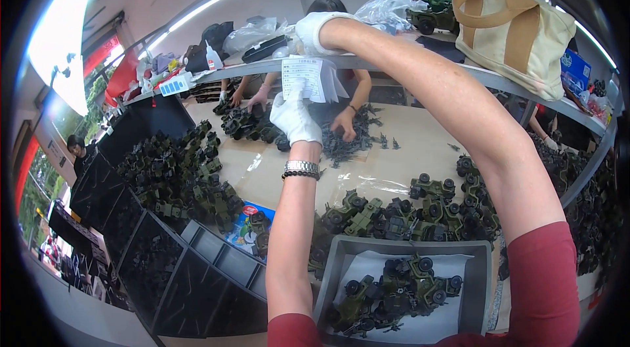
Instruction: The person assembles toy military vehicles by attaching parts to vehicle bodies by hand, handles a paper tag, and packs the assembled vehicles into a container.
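White gloves cover both of my hands. My left hand [295,120] is raised below the overhead shelf, its fingers closed at the lower part of a sheaf of printed paper slips [303,76]. The slips fan out just under the shelf edge. My right hand [316,33] reaches across to the top of the shelf, above the slips; its fingers are bent out of sight. Below my arms, a grey plastic bin [489,275] lined with white sheet holds several green toy jeeps [394,294]. A silver watch [302,166] is on my left wrist.
More toy jeeps are heaped on the table [387,143] at left [174,170] and right. Co-workers' hands [344,125] work at a pile of small grey figures [335,143]. A metal shelf [249,70] crosses above, bearing a canvas bag [512,35] and plastic bags.
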`<act>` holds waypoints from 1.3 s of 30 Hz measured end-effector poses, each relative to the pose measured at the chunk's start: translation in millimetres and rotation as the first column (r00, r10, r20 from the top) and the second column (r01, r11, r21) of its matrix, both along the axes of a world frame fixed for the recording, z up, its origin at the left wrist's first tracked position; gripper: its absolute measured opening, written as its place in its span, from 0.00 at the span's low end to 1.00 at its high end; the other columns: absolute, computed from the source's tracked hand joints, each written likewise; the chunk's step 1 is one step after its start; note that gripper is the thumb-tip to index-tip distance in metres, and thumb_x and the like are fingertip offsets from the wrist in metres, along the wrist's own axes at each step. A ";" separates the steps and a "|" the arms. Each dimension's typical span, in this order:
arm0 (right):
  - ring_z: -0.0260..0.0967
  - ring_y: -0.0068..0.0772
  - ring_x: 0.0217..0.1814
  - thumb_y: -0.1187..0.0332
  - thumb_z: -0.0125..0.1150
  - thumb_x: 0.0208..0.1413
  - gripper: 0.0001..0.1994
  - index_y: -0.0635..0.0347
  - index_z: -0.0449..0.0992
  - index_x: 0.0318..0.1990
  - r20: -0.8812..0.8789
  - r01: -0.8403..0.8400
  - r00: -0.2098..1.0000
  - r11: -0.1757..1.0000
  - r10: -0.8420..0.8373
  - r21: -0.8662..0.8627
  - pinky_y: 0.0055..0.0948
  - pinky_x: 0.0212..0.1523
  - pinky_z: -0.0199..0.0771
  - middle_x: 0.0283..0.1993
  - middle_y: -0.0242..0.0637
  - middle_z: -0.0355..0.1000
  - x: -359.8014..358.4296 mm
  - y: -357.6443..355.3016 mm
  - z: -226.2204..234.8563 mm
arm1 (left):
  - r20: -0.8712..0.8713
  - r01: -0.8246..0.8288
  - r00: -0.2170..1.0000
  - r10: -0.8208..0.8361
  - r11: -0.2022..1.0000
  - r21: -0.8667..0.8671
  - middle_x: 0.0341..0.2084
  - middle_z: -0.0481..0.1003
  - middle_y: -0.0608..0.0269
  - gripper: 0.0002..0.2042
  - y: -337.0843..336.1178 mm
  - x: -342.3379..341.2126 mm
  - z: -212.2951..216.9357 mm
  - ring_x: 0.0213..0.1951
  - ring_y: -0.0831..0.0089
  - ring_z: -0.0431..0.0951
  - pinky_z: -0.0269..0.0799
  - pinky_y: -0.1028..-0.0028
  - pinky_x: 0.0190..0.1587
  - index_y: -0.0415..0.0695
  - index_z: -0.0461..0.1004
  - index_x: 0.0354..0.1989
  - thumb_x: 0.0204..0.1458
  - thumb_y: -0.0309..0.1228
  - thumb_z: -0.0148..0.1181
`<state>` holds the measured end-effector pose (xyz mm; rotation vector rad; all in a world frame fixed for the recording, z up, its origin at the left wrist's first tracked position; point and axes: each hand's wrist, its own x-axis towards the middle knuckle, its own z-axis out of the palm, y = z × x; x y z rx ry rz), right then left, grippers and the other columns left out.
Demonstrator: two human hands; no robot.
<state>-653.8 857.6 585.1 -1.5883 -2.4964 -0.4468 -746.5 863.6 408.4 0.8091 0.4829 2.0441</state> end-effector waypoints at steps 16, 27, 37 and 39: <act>0.78 0.55 0.41 0.60 0.62 0.51 0.18 0.66 0.82 0.42 -0.013 -0.047 0.999 0.996 0.049 0.077 0.41 0.44 0.77 0.39 0.57 0.78 12.2 1.7 -5.5 | 0.011 -0.080 0.997 0.081 0.995 -0.061 0.33 0.79 0.61 0.08 -3.8 14.4 11.5 0.32 0.75 0.76 0.70 0.75 0.37 0.33 0.76 0.37 0.49 0.21 0.67; 0.78 0.53 0.43 0.61 0.57 0.55 0.17 0.64 0.81 0.44 -0.066 -0.002 0.998 0.996 0.008 0.094 0.40 0.46 0.76 0.41 0.56 0.78 9.7 7.5 -16.2 | -0.303 -0.637 0.687 0.660 0.748 0.186 0.52 0.67 0.50 0.33 -7.1 14.7 16.4 0.53 0.60 0.70 0.67 0.61 0.56 0.38 0.65 0.54 0.37 0.23 0.76; 0.78 0.55 0.42 0.60 0.60 0.53 0.18 0.66 0.82 0.42 -0.048 0.003 0.999 0.996 0.002 0.089 0.41 0.45 0.77 0.39 0.57 0.78 9.3 2.6 -12.2 | -0.371 -0.463 -0.324 0.871 0.196 0.864 0.51 0.75 0.64 0.20 -14.2 -3.1 8.6 0.55 0.59 0.70 0.64 0.61 0.50 0.58 0.79 0.48 0.44 0.27 0.61; 0.78 0.56 0.42 0.60 0.60 0.52 0.18 0.66 0.82 0.42 -0.041 -0.001 0.999 0.995 0.005 0.099 0.41 0.44 0.77 0.39 0.58 0.77 8.0 2.3 -12.4 | -0.422 -0.304 -0.346 0.838 0.325 0.895 0.51 0.75 0.62 0.22 -11.5 -5.7 9.3 0.52 0.61 0.72 0.66 0.61 0.49 0.52 0.76 0.51 0.43 0.26 0.59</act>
